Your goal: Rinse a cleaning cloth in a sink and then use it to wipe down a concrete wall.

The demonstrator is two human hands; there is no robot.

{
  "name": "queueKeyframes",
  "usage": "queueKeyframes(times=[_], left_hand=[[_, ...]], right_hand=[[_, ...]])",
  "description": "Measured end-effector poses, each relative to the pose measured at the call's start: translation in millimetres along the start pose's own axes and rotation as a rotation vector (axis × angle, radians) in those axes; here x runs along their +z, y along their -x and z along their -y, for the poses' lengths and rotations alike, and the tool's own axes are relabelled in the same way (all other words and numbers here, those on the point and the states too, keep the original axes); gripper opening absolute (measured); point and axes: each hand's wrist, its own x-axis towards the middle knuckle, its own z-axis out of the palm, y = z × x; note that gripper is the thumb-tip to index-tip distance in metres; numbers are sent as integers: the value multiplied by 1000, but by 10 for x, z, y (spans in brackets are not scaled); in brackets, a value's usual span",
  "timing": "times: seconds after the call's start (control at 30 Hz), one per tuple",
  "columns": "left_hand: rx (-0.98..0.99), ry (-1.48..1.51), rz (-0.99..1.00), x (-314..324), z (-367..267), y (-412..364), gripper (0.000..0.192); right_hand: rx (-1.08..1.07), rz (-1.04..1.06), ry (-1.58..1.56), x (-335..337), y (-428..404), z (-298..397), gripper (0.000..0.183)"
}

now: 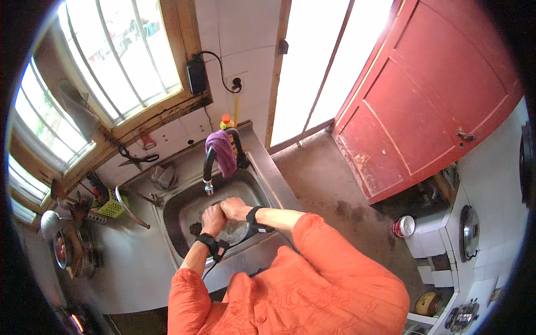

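Note:
My left hand [213, 219] and my right hand [234, 208] are pressed together over the stainless steel sink [176, 209]. Both have curled fingers, and whatever may be between them is hidden. Just below them in the sink sits a round basin [237, 233], partly covered by my hands and wrists. A dark lump [195, 228] lies on the sink floor left of my left hand. Above the sink arches a black faucet [208, 167] with a purple cloth [222, 153] draped over it.
A second, curved metal tap [130, 209] rises at the sink's left. Scissors [138, 158] hang on the tiled wall. A yellow bottle with an orange cap [226, 121] stands behind the faucet. Left on the counter are a green basket [109, 204] and pots. A red door [423, 92] stands at the right.

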Motion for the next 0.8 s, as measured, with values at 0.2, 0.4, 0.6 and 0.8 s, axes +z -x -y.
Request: queueKeyframes(times=[0.2,0.4,0.6,0.8], left_hand=[[-78,340,253,326,232,28,32],[-8,322,308,87,189,151,38],[-98,1223,170,-464,142,322,44],[-13,1387,-36,-858,-52,299,36]], right_hand=[[-223,-79,243,20,88,71,20],[-140,-108,157,100,196,150,25],[62,67,-626,-3,242,127,17],[421,833,-1490,-164,196,468,22]])
